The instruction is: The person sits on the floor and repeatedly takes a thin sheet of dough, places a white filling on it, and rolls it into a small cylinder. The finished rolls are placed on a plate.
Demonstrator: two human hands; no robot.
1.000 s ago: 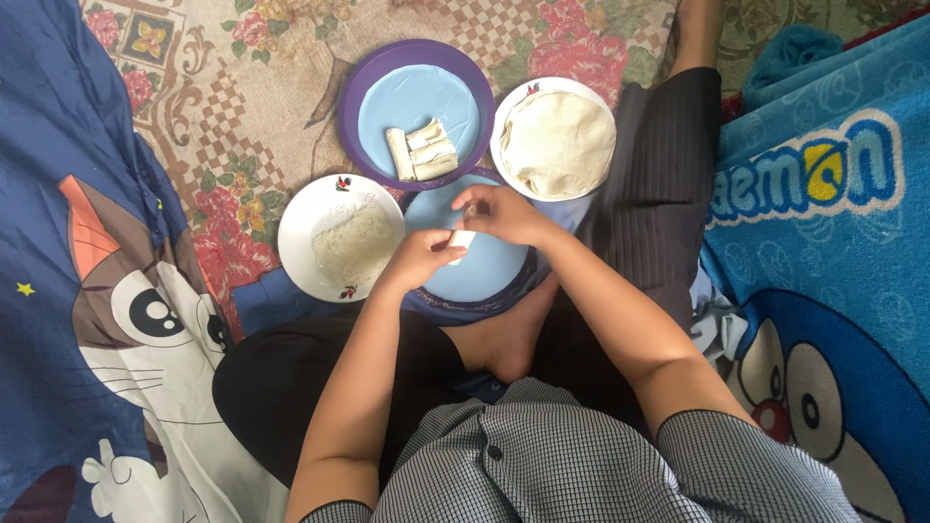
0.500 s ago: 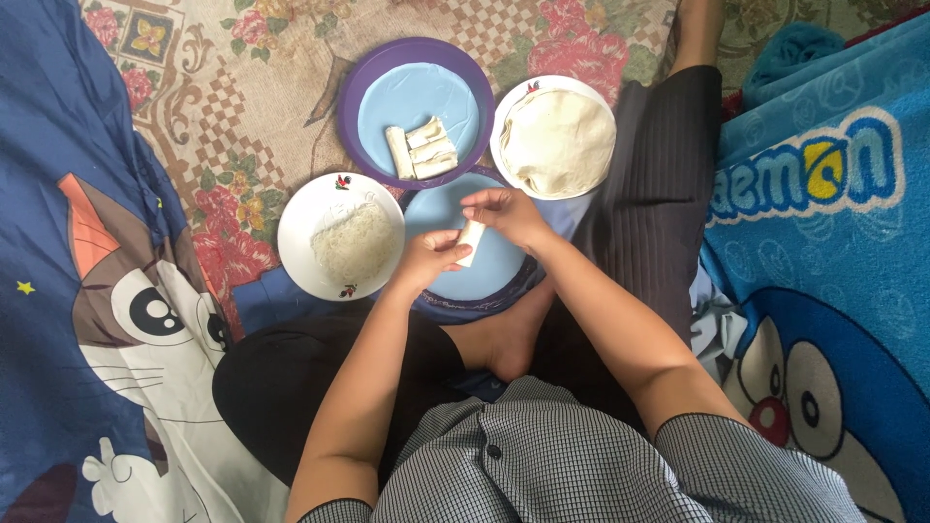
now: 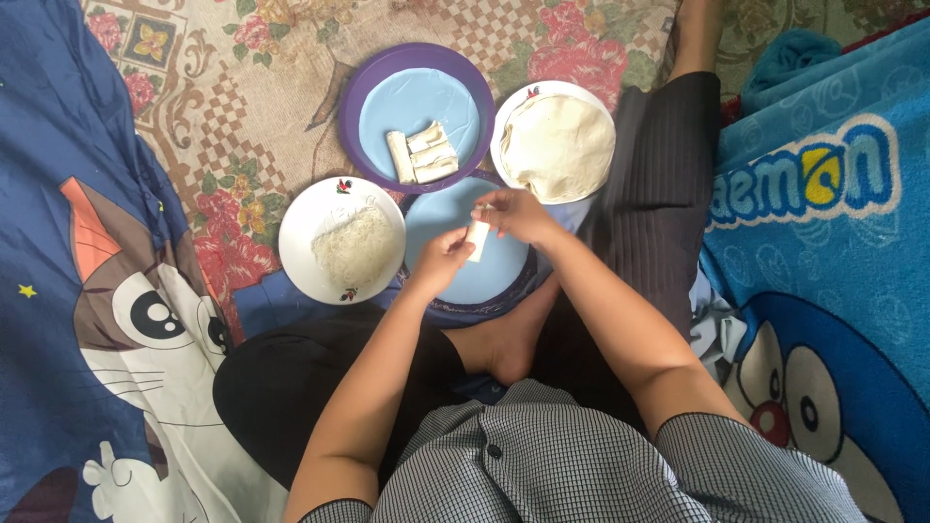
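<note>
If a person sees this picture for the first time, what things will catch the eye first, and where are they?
In the centre, the left hand and the right hand hold a small white roll over a light blue plate. Behind it, a purple-rimmed plate carries finished rolls, with a plate of round wrappers to its right and a white plate of pale filling to the left. Bright cartoon blankets frame both sides.

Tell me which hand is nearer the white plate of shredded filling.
Left. The left hand is just right of the white plate of shredded filling; the right hand is farther right, over the blue plate.
</note>
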